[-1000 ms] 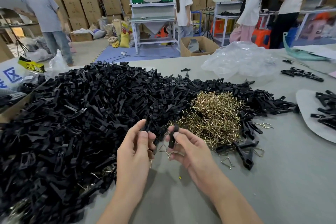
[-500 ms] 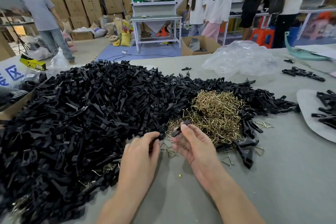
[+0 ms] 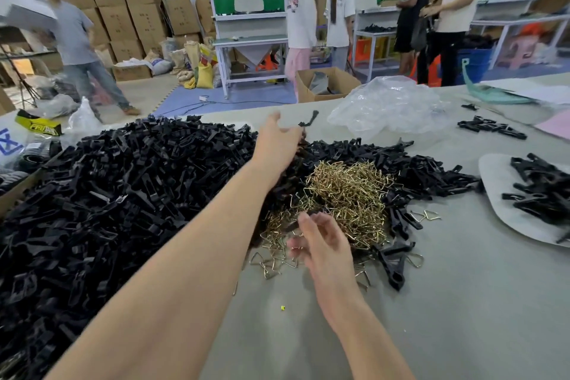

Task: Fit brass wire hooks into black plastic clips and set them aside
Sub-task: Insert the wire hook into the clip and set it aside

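While the left hand [image 3: 277, 139] reaches toward upper centre with fingers spread, a black plastic clip [image 3: 309, 120] appears just off its fingertips, apart, long axis tilted up-right. Judged light and rigid; grip its flat sides. The right hand [image 3: 322, 245] curls loosely over the brass wire hooks [image 3: 348, 194]; any pinch cannot be told.

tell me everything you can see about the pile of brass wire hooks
The pile of brass wire hooks is a tangled heap of thin, gold-coloured wire bent into roughly triangular loops. It lies on the grey table, hemmed by black plastic clips on its left, far and right sides. Loose hooks spill toward the near side, where the right hand hovers; contact cannot be told.
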The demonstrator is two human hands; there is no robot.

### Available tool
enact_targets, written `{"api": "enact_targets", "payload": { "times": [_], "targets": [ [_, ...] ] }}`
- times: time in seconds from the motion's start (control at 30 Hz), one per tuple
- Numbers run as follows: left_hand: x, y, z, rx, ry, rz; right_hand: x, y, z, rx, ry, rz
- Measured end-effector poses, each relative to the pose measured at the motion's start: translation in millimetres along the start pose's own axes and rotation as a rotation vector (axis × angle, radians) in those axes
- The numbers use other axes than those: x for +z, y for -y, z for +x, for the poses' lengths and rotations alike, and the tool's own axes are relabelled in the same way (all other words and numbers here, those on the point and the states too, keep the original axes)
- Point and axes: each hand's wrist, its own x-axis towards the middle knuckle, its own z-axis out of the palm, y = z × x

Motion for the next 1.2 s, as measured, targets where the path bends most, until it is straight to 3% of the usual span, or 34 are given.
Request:
{"api": "enact_targets", "payload": {
  "times": [0.1,0.23,0.3,0.4,0.73,0.87,0.97,1.2],
  "targets": [
    [-7,11,4,0.119,-0.019,0.321,0,-3,1,-0.011,0.0,-0.081],
    [-29,58,-7,0.28,0.02,1.087,3,-7,6,-0.03,0.01,-0.185],
    [-37,74,-12,0.286,0.084,1.272,5,-9,6,-0.043,0.018,-0.212],
    [-41,88,-16,0.386,0.046,1.406,5,-10,4,-0.066,0.033,-0.249],
    [-68,83,-46,0.409,-0.11,0.902,6,-7,1,-0.036,0.006,-0.229],
    [-64,78,-92,0.336,-0.316,0.337,8,-1,0,0.002,0.017,-0.16],
    [-47,93,-132,0.166,-0.247,-0.085,11,2,-2,0.045,0.055,-0.063],
    [-36,119,-155,0.07,-0.194,-0.081,8,0,-5,0.109,0.153,-0.066]
  ]
}}
